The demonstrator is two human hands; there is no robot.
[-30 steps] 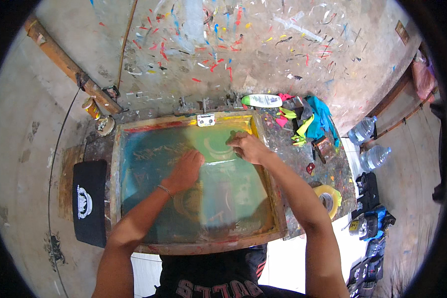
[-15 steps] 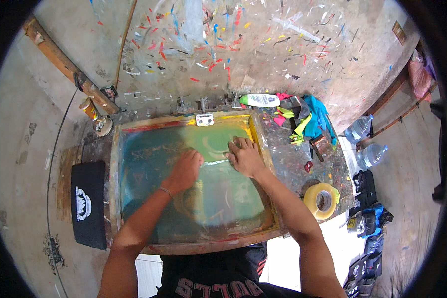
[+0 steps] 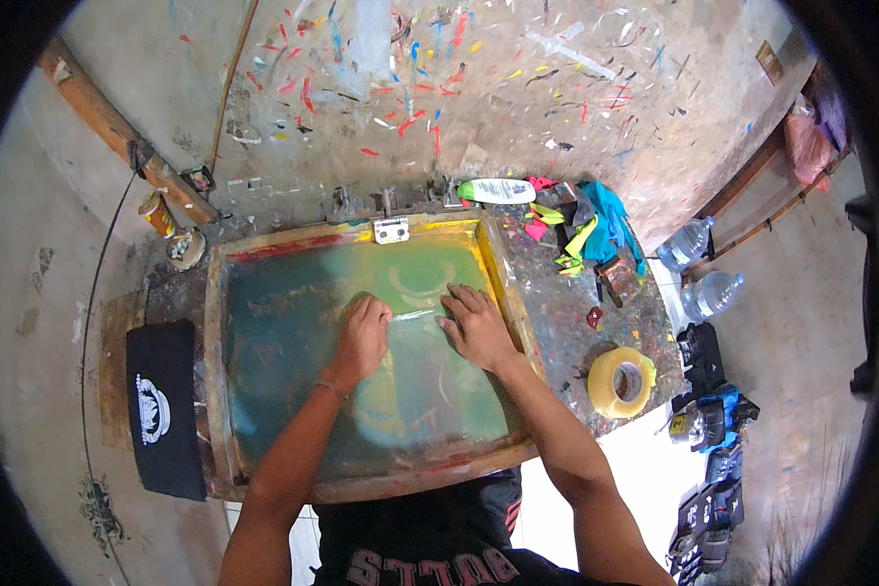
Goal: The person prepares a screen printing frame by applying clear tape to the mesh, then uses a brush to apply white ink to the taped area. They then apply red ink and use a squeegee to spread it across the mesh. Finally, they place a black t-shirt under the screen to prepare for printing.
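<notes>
A wooden-framed printing screen (image 3: 293, 410) with green mesh lies on the bench in front of me. Across its mesh, right of the middle, runs a short strip of clear tape (image 3: 417, 315). My left hand (image 3: 363, 339) is closed, its fingertips pinching the strip's left end. At the other end, my right hand (image 3: 479, 330) rests with its fingers spread on the mesh, the thumb beside the tape. A metal hinge clamp (image 3: 391, 230) grips the screen's far edge.
Right of the screen sits a big roll of clear tape (image 3: 619, 382). Beyond it lie colourful cloth scraps (image 3: 596, 230) and a white-and-green bottle (image 3: 498, 191). A black printed cloth piece (image 3: 166, 410) is on the left. Two water bottles (image 3: 711, 295) stand past the bench's right edge.
My right hand's fingers have opened out and flattened on the mesh. My left hand stays at the strip's left end. The whole view has shifted slightly.
</notes>
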